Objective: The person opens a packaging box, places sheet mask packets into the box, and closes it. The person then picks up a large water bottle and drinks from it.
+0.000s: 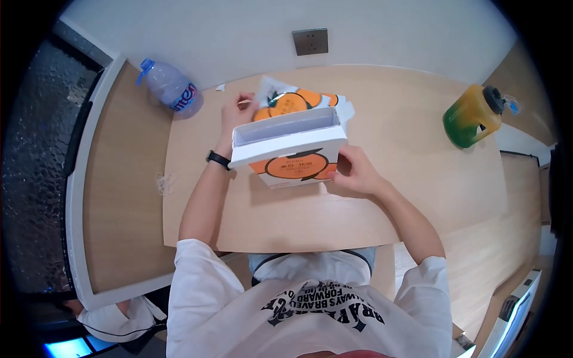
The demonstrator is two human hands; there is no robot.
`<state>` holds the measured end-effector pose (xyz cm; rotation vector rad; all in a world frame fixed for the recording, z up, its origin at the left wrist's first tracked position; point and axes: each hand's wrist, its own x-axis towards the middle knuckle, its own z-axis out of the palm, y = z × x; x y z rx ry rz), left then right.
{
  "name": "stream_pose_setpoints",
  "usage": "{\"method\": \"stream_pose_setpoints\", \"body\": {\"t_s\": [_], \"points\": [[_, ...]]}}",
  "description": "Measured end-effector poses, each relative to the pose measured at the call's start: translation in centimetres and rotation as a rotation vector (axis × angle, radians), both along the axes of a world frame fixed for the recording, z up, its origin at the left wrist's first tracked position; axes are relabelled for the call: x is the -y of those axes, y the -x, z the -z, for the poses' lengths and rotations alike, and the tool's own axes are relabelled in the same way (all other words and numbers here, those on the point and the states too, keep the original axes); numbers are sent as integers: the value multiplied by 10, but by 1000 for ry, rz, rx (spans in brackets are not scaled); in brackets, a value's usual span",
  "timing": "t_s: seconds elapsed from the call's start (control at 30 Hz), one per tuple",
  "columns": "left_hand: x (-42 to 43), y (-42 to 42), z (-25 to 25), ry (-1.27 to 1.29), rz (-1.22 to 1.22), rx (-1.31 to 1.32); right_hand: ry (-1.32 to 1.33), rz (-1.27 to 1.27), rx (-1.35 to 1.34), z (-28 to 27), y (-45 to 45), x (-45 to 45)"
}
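Above the smooth, pale wood-grain table, a white cardboard box with orange fruit print stands open-topped, its right side gripped by the right hand. Behind it, the left hand, fingers curled, is at the edge of a glossy orange-printed packet, partly hidden by the box; whether it pinches it, I cannot tell. A pale wall rises beyond.

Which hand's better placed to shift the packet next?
Left, probably: the left hand is right at the near end of the packet, behind the box. The right hand is on the box's right side, with the box between it and the packet.
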<state>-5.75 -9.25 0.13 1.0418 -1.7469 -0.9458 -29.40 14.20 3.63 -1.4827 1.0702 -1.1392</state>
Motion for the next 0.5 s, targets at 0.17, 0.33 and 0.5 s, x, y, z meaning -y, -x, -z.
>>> {"method": "stream_pose_setpoints", "body": {"t_s": [0.17,0.33,0.5], "points": [[-10,-19,-116,361,-41,100,-73,126,-96,-14,-2,-1],[-44,-29,-225,745,-53,-101,-29,139,-107,-7,-1,2],[-69,-45,-276,747,228,-41,-29,148,-21,-4,-3,1]]}}
